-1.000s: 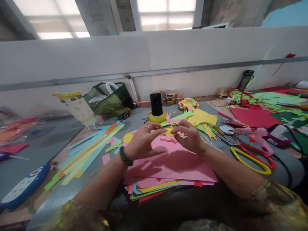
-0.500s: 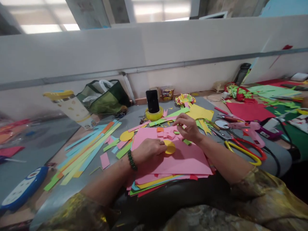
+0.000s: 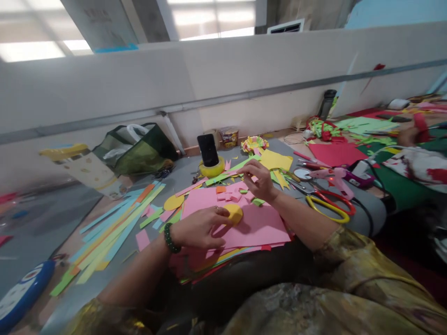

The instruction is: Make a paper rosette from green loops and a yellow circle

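A stack of coloured paper with a pink sheet [image 3: 258, 228] on top lies in front of me. On that sheet rests a yellow paper circle [image 3: 236, 215]. My left hand [image 3: 202, 226] is open over the left part of the stack, fingertips at the circle's left edge and thumb apart below. Above the sheet's far right side, my right hand [image 3: 259, 179] has its fingers curled into a pinch; what they hold, if anything, is too small to make out. Small cut paper pieces [image 3: 233, 193], mostly pink, lie on the sheet between my hands.
Paper strips [image 3: 118, 228] and another yellow circle [image 3: 173, 202] lie left. A phone [image 3: 208, 150] stands in a yellow tape roll [image 3: 212, 168]. Scissors [image 3: 330, 209] and a pink glue gun [image 3: 333, 179] lie right. A tumbler [image 3: 85, 170] and green bag [image 3: 139, 149] stand behind.
My left thumb has spread away from the fingers at the yellow circle. My right hand stays pinched above the sheet. The view has turned slightly to the right.
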A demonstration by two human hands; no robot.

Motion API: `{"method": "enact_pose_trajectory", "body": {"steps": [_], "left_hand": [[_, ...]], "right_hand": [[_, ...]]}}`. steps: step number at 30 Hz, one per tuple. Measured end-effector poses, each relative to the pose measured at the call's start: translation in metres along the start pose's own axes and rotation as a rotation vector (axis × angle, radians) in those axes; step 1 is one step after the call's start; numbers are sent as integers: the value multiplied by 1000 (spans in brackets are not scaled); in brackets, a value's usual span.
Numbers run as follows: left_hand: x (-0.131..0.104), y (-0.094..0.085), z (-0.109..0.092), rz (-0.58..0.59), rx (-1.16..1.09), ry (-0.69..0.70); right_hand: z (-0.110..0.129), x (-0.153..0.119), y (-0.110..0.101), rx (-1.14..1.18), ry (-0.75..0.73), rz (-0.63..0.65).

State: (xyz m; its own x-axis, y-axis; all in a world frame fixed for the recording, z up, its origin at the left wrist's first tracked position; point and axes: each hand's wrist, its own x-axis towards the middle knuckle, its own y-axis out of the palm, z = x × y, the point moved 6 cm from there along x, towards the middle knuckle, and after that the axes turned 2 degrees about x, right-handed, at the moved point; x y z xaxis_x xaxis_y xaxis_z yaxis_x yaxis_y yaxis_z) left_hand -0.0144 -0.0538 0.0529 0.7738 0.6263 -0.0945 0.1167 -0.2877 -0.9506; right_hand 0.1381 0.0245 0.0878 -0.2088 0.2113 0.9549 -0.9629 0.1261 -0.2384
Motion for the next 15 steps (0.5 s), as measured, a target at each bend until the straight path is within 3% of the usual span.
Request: {"method": "enact_pose_trajectory", "body": {"steps": [5,7,9,11,13,15], "left_hand": [[-2,-2,-3,32,63,-25],[-2,-1,-4,53,70,-30],[-2,0,-4,71,70,-31],[-1,1,-4,78,75,-30],[0,1,-5,68,86,-20],[1,1,-6,58,97,-6]], "right_hand": [[68,5,-23,-126,-180,106],[95,-6,-48,-257,-239,105],[103,-22,-91,-474,-184,19],[86,-41,-146,-740,43,-133],[49,-66,-204,-958,484,-254],[12,-90,-241,-1014,820,-232]]}}
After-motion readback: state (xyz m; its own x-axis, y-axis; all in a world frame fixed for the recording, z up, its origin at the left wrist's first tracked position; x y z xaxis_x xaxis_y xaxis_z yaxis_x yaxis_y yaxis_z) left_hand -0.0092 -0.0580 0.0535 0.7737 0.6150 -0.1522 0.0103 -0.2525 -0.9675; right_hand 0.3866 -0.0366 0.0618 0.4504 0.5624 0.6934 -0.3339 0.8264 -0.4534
